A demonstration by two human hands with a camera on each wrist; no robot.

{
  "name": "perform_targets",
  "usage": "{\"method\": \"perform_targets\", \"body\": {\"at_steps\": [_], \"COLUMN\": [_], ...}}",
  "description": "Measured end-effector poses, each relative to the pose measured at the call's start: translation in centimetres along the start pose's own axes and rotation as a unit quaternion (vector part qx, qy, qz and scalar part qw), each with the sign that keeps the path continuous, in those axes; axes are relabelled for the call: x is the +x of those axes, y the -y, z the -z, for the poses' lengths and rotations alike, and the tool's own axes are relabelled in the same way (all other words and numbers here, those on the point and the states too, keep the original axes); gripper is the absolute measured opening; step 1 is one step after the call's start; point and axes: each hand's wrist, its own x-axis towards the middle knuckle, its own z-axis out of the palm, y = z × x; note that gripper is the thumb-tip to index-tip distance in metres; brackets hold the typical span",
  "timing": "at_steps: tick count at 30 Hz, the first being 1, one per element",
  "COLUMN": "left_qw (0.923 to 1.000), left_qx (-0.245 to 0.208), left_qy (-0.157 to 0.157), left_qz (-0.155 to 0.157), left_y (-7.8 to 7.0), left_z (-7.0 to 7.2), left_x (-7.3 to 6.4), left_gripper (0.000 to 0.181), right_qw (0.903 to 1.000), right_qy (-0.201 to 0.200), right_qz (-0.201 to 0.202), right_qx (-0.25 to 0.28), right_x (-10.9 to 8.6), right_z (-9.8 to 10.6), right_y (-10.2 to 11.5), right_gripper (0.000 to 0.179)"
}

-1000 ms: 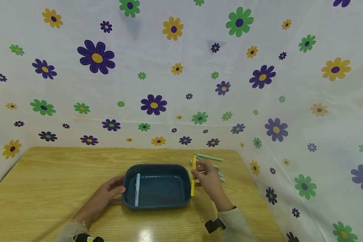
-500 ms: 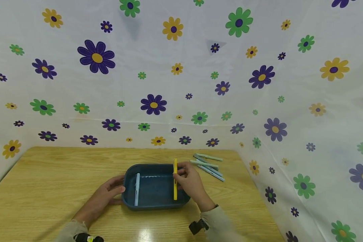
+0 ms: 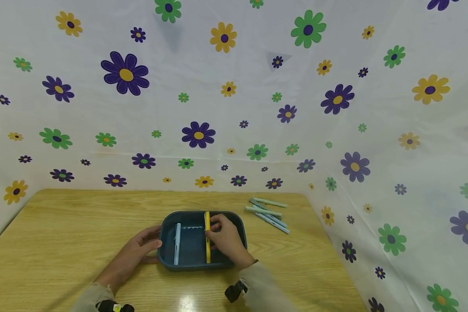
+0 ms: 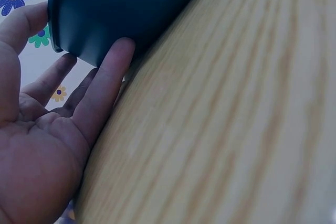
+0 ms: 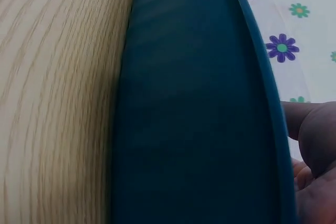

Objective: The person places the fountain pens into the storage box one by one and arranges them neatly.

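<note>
A dark blue plastic basin stands on the table in the head view. Its left end meets the fingertips of my left hand; in the left wrist view those fingers reach fairly straight to the outer wall, thumb at the rim. Inside the basin, near its left end, a light blue pen lies lengthwise toward me. Over the basin's right half, my right hand pinches a yellow pen between thumb and fingers, parallel to the blue one. From the right wrist, the basin wall hides the pens.
Several pale green and light blue pens lie in a loose pile on the wooden table, right of the basin. A flower-patterned sheet rises behind the table and along its sides.
My right hand has carried the yellow pen leftward from beyond the basin's right rim to inside its outline, and lower. The left hand and the basin stay put.
</note>
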Motion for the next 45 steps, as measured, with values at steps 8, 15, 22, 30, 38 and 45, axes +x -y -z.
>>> {"method": "perform_targets", "body": {"at_steps": [8,15,22,30,38,45], "left_qw": [1.0000,1.0000,0.9999,1.0000,0.9999,0.9999], "left_qx": [0.006,0.003,0.009,0.004,0.009,0.007], "left_qy": [-0.002,0.001,-0.009,0.001,0.000,0.002], "left_qz": [0.006,0.003,0.011,0.007,0.008,0.009], "left_y": [-0.1,0.1,0.1,0.0,0.1,0.0], "left_z": [0.0,0.0,0.0,0.0,0.1,0.1], "left_x": [-0.1,-0.1,0.0,-0.1,-0.1,-0.1], "left_gripper": [0.063,0.061,0.064,0.061,0.062,0.063], "right_qw": [0.9994,0.9974,0.9961,0.9956,0.9940,0.9939], "right_qy": [0.004,0.031,0.039,0.052,0.051,0.055], "right_qz": [-0.034,-0.065,-0.077,-0.075,-0.089,-0.092], "right_qx": [0.011,-0.001,-0.019,-0.023,-0.038,-0.027], "right_x": [0.6,1.0,1.3,1.3,1.6,1.4], "right_z": [-2.0,-3.8,-4.8,-5.6,-6.2,-6.5], "right_y": [0.2,0.0,0.3,0.8,1.1,1.8], "right_gripper": [0.035,0.035,0.032,0.030,0.029,0.031]}}
